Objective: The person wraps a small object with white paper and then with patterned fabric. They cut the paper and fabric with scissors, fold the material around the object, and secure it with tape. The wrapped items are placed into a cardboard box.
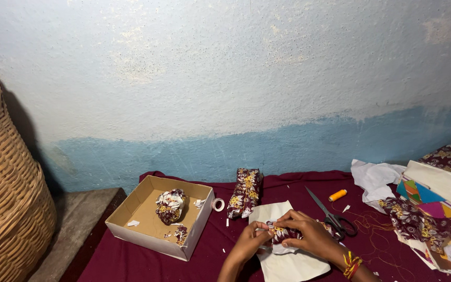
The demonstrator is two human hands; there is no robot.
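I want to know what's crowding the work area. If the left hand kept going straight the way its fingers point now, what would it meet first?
The left hand points up and right, into the patterned fabric piece it already pinches. Right behind that are the fingers of the right hand. Depth looks shallow, so likely fabric first.

Box (147, 230) left of fabric roll (245, 192), scissors (332, 215) right, basket (6, 198) far left.

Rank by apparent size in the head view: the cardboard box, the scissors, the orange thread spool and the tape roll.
1. cardboard box, clearly largest.
2. scissors.
3. orange thread spool and tape roll: both small and look about alike, so I won't rank them.
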